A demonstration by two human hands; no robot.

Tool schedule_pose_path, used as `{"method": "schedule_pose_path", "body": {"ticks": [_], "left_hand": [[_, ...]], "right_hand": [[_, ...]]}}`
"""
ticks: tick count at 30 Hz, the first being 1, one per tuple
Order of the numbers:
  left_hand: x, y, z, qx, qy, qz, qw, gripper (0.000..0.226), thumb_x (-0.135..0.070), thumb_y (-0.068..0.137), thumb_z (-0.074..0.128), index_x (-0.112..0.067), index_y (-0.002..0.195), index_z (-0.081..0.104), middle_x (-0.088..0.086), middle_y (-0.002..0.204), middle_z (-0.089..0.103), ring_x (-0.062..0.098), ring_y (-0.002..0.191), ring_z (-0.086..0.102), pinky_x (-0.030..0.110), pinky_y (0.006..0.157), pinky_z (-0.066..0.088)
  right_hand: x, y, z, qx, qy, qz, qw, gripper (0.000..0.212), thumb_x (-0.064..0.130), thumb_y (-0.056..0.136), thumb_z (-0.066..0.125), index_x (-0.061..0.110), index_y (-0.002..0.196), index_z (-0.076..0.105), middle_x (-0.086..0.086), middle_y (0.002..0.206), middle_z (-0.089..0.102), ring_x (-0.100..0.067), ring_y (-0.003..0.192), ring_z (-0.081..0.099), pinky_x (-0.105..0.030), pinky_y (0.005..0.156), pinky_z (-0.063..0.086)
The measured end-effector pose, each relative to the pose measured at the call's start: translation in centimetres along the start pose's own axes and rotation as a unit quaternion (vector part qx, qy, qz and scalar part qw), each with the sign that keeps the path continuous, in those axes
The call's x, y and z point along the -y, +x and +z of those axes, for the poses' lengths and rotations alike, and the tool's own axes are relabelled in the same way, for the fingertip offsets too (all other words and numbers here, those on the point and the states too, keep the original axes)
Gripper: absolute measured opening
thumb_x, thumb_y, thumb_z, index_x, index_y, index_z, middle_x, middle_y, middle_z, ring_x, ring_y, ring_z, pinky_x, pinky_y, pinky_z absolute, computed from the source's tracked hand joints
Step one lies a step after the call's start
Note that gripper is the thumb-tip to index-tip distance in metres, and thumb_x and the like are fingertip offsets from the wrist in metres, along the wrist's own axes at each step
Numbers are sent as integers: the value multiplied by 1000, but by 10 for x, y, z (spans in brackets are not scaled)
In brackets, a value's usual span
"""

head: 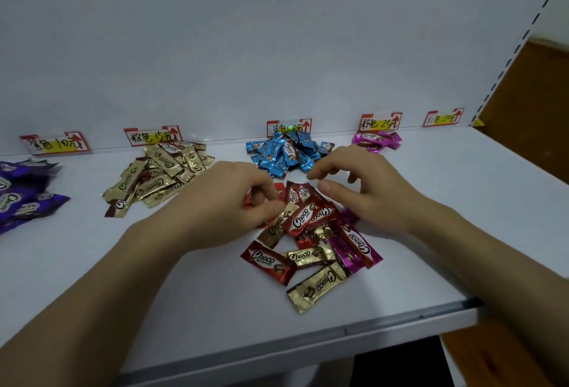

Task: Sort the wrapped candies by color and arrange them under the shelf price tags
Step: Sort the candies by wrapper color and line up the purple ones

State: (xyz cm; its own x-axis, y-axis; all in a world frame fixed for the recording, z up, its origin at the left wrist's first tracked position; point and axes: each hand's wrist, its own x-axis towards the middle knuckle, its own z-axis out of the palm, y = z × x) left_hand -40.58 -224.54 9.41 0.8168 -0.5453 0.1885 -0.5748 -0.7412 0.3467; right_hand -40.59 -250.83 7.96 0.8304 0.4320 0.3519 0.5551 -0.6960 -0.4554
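Note:
A mixed heap of red, gold and pink wrapped candies (311, 242) lies mid-shelf. My left hand (228, 202) pinches the end of a gold candy (278, 225) at the heap's left side. My right hand (363, 189) hovers over the heap's right side, fingers loosely curved and holding nothing. Sorted piles sit along the back: purple candies (24, 192), gold candies (160, 174), blue candies (286, 152) and pink candies (377, 140), each under a price tag (152, 137). The far-right red tag (443, 117) has nothing below it.
The white shelf (462, 202) ends at a metal front edge (338, 329). A slotted upright (508, 69) bounds the right side, with a wooden surface (542, 97) beyond it. The white back panel rises behind the tags.

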Motion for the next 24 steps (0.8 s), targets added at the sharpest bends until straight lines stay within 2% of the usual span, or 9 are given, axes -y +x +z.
{"method": "schedule_pose_path", "body": {"ticks": [4,7,9,11,14,17,19,21,24], "left_hand": [[-9,-3,9,51,32,4,998,30,-62,78,70,-36,87,59,-12,76,59,5,69,53,33,61,48],[-8,-4,4,79,18,-2,997,23,-53,81,73,-35,91,64,-15,78,61,0,73,55,21,58,43],[-8,-5,1,84,-1,-10,996,15,-46,84,72,-34,90,67,-16,78,64,-1,74,56,16,56,40],[-9,-6,-1,71,-11,-17,997,9,-38,87,66,-30,82,66,-12,73,63,4,68,56,20,56,43],[-10,-6,-2,58,16,-15,998,20,-29,91,60,-24,71,57,-4,62,55,12,56,48,30,56,40],[-5,-6,-8,58,19,-31,998,15,-27,94,57,-26,79,63,-5,67,59,11,61,52,31,57,41],[1,-7,-13,38,24,-50,998,14,-28,96,56,-26,86,66,-7,73,63,10,66,56,32,61,46],[7,-9,-16,25,15,-71,997,13,-32,99,55,-29,92,65,-11,77,64,6,71,59,31,66,50],[9,-12,-17,45,18,-87,995,12,-39,101,52,-34,101,63,-14,81,63,3,74,58,25,64,46]], "right_hand": [[11,-4,6,90,-14,-50,995,23,36,97,64,34,119,69,15,116,60,-8,115,50,-26,94,41],[14,-5,1,115,-2,-47,992,17,34,92,70,33,109,72,15,113,60,-7,114,51,-32,95,44],[12,-7,-7,120,-2,-37,992,15,30,89,74,33,104,73,18,110,60,-6,113,52,-31,95,44],[12,-7,-14,125,-22,-25,992,18,25,87,74,35,102,73,20,108,61,-5,112,52,-30,95,44],[21,-3,-15,131,-45,-38,990,25,15,86,68,33,103,72,18,106,62,-5,110,52,-26,94,42],[33,6,-9,137,-74,-58,986,14,27,98,59,30,106,70,16,102,64,-4,100,55,-22,86,43],[35,14,-9,131,-119,-6,984,19,43,99,54,30,105,66,16,96,64,-2,86,57,-23,74,44],[34,21,-11,154,-131,70,977,26,54,91,62,31,102,63,13,91,66,-1,74,58,-22,63,41],[33,29,-10,185,-84,132,970,31,51,79,78,31,98,65,10,86,67,-4,74,62,-21,61,43]]}}
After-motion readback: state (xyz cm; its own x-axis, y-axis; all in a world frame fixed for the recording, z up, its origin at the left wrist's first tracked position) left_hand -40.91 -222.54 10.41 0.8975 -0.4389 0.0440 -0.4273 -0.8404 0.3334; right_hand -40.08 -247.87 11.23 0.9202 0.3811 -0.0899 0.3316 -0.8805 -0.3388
